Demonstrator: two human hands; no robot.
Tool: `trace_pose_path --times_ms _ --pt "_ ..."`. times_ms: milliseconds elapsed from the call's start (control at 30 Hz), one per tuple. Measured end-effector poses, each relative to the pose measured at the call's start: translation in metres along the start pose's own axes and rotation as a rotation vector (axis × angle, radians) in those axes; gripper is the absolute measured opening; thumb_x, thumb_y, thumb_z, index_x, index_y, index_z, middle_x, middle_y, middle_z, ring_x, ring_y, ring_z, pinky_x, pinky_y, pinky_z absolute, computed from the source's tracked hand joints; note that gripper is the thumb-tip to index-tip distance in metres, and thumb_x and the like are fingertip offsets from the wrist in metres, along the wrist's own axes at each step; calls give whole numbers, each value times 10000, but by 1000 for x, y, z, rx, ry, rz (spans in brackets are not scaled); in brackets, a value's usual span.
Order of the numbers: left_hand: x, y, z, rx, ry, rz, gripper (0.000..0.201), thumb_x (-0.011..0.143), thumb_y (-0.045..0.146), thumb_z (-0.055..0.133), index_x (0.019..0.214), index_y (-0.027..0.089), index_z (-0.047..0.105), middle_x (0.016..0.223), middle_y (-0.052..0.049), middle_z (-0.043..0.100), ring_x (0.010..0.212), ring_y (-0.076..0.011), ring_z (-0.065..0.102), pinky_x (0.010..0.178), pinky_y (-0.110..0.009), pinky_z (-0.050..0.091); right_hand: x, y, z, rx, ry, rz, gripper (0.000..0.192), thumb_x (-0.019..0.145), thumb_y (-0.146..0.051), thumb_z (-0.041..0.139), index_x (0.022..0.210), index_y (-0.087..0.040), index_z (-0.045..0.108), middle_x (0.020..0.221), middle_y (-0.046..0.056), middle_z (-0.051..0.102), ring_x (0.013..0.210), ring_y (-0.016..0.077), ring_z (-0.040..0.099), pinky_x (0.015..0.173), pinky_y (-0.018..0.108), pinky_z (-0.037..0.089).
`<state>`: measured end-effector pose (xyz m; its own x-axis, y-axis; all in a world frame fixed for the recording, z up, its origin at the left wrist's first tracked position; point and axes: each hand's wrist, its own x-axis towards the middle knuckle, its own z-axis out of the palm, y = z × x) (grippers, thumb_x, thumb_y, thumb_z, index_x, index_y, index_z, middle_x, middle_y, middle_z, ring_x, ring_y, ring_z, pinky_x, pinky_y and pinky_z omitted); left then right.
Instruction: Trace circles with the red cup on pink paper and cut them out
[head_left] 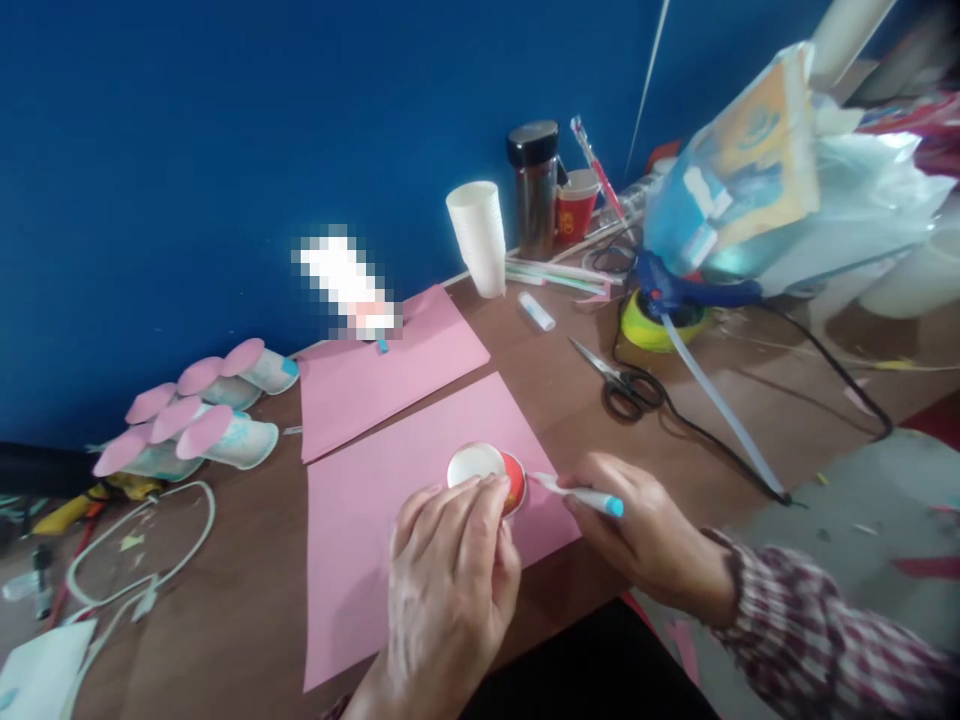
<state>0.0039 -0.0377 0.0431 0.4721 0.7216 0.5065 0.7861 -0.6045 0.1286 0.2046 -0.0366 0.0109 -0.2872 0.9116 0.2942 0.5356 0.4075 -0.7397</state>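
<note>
My left hand [454, 565] is closed over a red and white paper cup [514, 484], pressing it against a pink paper sheet [352, 570]. The cup's round white end shows above my fingers, and its red side faces right. In my right hand [637, 520] is a white marker pen [589, 496] with a light blue end. The marker's tip is beside the cup's right edge, close to the sheet; whether it touches the paper I cannot tell. Behind lies a second stack of pink paper [442, 350], partly under a blurred-out object.
Scissors [619, 380], a marker cap-like white tube [536, 311] and a blue glue gun [694, 290] on yellow tape lie right. Stacked white cups [480, 235] and a dark bottle [534, 190] stand behind. Several cups with pink discs [206, 432] and a white cable [206, 520] are left.
</note>
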Motion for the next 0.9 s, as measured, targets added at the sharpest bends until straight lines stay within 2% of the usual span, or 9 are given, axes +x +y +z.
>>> trace_pose_path --times_ms 267,433,533,733,900 --pt "3 1 -11 -38 -112 -28 422 771 90 504 1189 139 477 1009 -82 624 902 -202 546 887 -406 388 -17 -17 15 -179 74 -150 82 849 -131 486 909 -159 534 789 67 610 734 200 549 666 325 463" --pt "4 1 -12 -43 -140 -26 407 784 99 485 1187 153 468 966 -68 618 868 -201 534 855 -393 393 -25 -21 15 -109 57 -141 84 854 -137 480 916 -165 529 779 55 599 719 186 552 651 302 456" --pt "5 1 -13 -42 -146 -25 398 782 95 483 1176 155 472 952 -62 609 858 -196 527 843 -386 394 -26 -18 13 -63 107 -106 75 871 -164 466 916 -170 526 776 49 584 716 176 553 656 291 441" --pt "4 2 -14 -33 -143 -20 411 767 73 487 1168 163 476 912 -53 599 841 -194 521 839 -386 393 -3 -9 8 -71 237 46 87 899 -245 465 875 -190 528 747 25 587 675 159 570 635 254 419" --pt "4 3 -14 -42 -145 -13 445 764 64 484 1197 159 455 970 -59 612 882 -195 531 864 -385 389 16 -5 10 -86 272 22 128 913 -267 433 847 -196 516 729 22 606 656 157 582 610 237 417"
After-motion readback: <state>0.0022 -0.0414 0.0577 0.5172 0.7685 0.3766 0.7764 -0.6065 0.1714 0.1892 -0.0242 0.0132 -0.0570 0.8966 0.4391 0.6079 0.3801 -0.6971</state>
